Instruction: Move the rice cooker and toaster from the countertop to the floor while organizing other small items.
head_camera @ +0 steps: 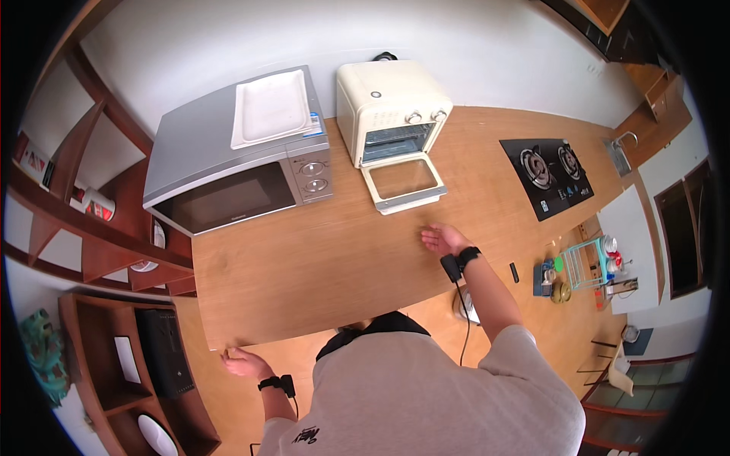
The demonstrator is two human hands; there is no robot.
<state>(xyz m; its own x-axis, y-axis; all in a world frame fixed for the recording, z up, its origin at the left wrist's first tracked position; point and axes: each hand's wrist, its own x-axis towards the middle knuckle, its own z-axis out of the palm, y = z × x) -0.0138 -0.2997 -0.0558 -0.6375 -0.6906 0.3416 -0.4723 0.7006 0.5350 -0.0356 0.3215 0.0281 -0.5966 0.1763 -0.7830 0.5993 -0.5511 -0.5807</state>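
Note:
My right hand is held over the wooden countertop, just in front of a cream toaster oven. It holds nothing, and its fingers are slightly curled and apart. The oven's glass door hangs down open, with a wire rack inside. By the counter's front left corner is my left hand, its fingers apart and nothing seen in them. A silver microwave oven with its door closed stands left of the toaster oven. On top of it lies a white rectangular tray.
A black two-burner gas hob is set in the counter at the right, with a sink beyond. Wooden shelves border the left end. On the floor at right stand a turquoise rack and a blue basket.

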